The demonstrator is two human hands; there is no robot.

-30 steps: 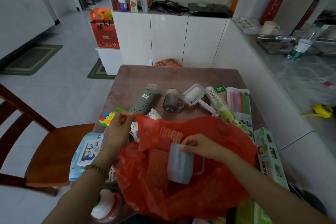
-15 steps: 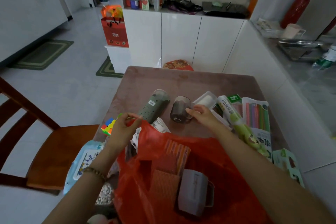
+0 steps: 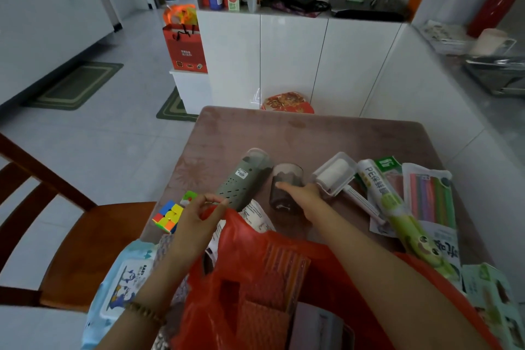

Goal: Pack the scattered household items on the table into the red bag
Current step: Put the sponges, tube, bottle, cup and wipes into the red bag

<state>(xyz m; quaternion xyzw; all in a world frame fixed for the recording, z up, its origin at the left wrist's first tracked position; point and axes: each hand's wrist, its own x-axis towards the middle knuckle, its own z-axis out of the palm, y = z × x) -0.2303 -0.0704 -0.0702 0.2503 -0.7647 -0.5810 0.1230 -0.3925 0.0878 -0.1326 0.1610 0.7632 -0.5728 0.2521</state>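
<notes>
Worktop (image 3: 250, 133), brown. Red bag (image 3: 255, 278) sits at its near edge, mouth gaping up toward the wearer, grey mug (image 3: 318, 327) inside. Left hand (image 3: 196, 219) pinches the bag's far-left rim, as before. Right hand (image 3: 305, 196) has slid left from beside the lint roller (image 3: 335, 176) onto the dark cup (image 3: 287, 179). Its fingers are draped over the cup; grip not readable. Cup is mid-worktop, long axis near-to-far, rim at far end.
</notes>
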